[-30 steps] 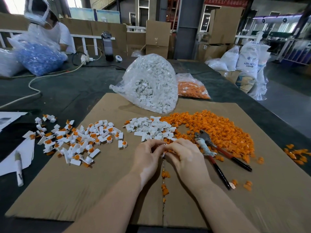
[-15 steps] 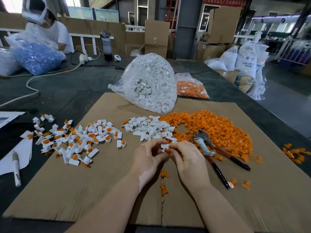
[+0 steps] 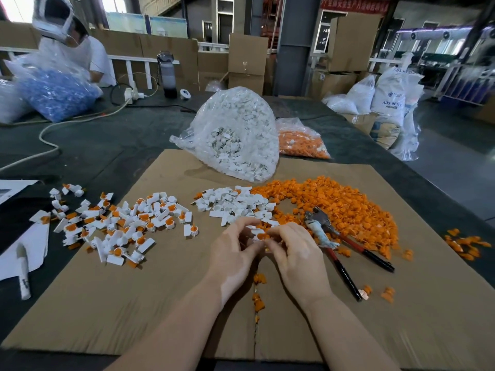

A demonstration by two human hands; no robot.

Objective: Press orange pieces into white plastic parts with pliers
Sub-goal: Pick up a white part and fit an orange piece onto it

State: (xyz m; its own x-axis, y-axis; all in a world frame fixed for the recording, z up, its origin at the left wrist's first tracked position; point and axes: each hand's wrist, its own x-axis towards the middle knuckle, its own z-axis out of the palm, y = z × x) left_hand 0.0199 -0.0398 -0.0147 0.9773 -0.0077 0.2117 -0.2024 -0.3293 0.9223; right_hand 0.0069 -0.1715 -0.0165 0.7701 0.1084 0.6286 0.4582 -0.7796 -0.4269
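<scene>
My left hand (image 3: pixel 232 246) and my right hand (image 3: pixel 296 250) meet over the middle of the cardboard sheet (image 3: pixel 160 303). Together they pinch a small white plastic part with an orange piece (image 3: pixel 260 235) between the fingertips. The pliers (image 3: pixel 337 245), with red and black handles, lie untouched just right of my right hand. Behind my hands sit a pile of white parts (image 3: pixel 233 203) and a wide pile of orange pieces (image 3: pixel 340 207). A heap of white parts with orange pieces in them (image 3: pixel 120 223) lies to the left.
A clear bag of white parts (image 3: pixel 233 135) and a bag of orange pieces (image 3: pixel 301 140) stand at the back of the cardboard. Loose orange pieces (image 3: pixel 258 293) lie under my wrists. A marker (image 3: pixel 23 269) rests on paper at the left. Another person (image 3: pixel 69 41) sits far left.
My hands have shifted slightly away from me and turned the small part between the fingertips. The pliers and the piles have not moved.
</scene>
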